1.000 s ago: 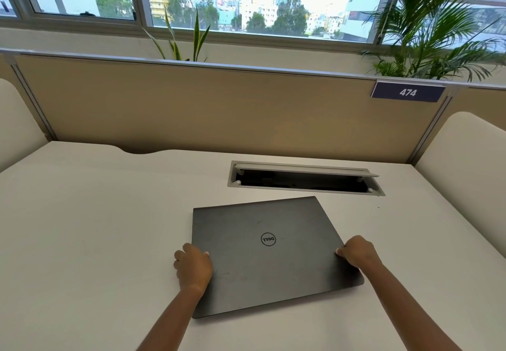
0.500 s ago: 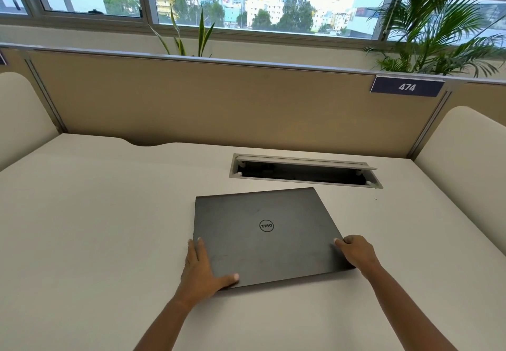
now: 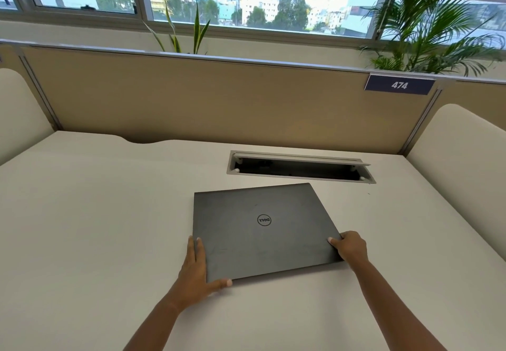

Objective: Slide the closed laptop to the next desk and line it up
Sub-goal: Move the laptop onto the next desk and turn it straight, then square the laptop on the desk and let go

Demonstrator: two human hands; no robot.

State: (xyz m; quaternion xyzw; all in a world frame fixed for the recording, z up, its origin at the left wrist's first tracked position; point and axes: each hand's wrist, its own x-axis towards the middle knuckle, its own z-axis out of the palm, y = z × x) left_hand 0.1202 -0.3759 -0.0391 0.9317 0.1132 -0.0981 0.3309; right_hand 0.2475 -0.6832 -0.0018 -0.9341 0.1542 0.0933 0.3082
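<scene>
A closed dark grey laptop point(image 3: 262, 230) with a round logo lies flat on the white desk point(image 3: 95, 227), turned slightly askew. My left hand point(image 3: 195, 271) cups its near left corner, fingers along the left edge and thumb against the front edge. My right hand point(image 3: 349, 248) grips the near right corner, with the thumb on the lid.
An open cable tray slot point(image 3: 299, 167) sits in the desk just beyond the laptop. A tan partition point(image 3: 205, 98) with a "474" label point(image 3: 399, 85) runs along the back. Cream side dividers stand at left point(image 3: 19, 109) and right point(image 3: 465, 153). Plants point(image 3: 427, 22) rise behind the partition.
The laptop has slid forward, away from me, and rotated a little. My left hand went from a fist on the lid to an open palm cupping the near left corner.
</scene>
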